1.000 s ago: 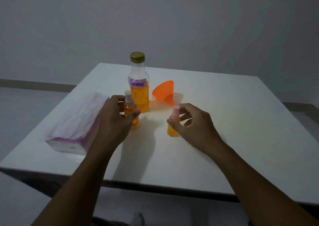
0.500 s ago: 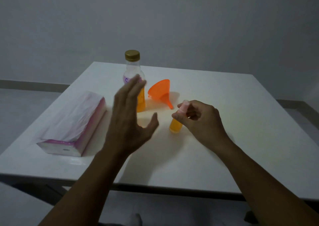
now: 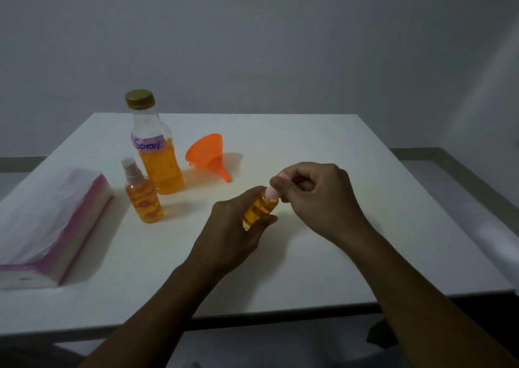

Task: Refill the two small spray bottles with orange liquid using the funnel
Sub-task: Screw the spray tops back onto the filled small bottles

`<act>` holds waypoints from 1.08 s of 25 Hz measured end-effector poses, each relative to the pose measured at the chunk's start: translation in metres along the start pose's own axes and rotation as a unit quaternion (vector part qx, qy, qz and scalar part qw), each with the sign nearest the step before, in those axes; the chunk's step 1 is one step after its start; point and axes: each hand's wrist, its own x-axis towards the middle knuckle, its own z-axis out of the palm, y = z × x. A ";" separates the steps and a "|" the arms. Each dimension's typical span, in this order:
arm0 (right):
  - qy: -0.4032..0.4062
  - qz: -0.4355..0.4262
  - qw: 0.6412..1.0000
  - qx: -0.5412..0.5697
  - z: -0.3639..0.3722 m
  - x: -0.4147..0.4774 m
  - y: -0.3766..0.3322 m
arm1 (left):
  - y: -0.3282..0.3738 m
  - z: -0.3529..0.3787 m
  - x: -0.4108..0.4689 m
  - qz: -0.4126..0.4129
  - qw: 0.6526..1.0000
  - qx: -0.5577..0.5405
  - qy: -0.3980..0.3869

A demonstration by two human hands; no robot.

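At centre of the bench [image 3: 323, 148] our left hand [image 3: 233, 233] wraps the body of one small spray bottle [image 3: 259, 209], tilted toward the right, lifted or barely off the surface, can't tell which. Our right hand [image 3: 314, 196] pinches its pink cap [image 3: 271, 192] between thumb and fingertips, closed on it. Looks like we are about to twist or pull the top off.

Handling, our guess: bottle is light, hard clear plastic, smooth and likely slippery, part full of orange liquid so it can slosh once open. Grip the body round the middle, not the neck; cap is tiny, so a fingertip pinch only. Keep it upright after the top comes off.

Further left, the second spray bottle [image 3: 143, 196] stands upright, cap on, untouched, just in front of the big bottle [image 3: 157, 148] labelled "Spray", gold lid on, over half full. That one is heavier; take it at the waist with a full hand. Orange funnel [image 3: 209, 154] lies on its side just right of the big bottle, spout toward us; thin stiff plastic, very light, tips easily, hold by the rim. Tissue pack [image 3: 47, 227] sits at far left.
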 end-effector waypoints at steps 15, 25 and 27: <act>0.133 0.073 0.983 0.099 -0.080 0.006 0.057 | 0.028 0.032 0.022 -0.030 0.994 -0.097 -0.032; 0.122 0.066 0.989 0.043 -0.090 0.000 0.073 | 0.044 0.038 0.024 0.034 0.992 -0.120 -0.032; 0.125 0.067 0.989 0.040 -0.091 0.000 0.073 | 0.043 0.039 0.024 0.033 0.995 -0.091 -0.018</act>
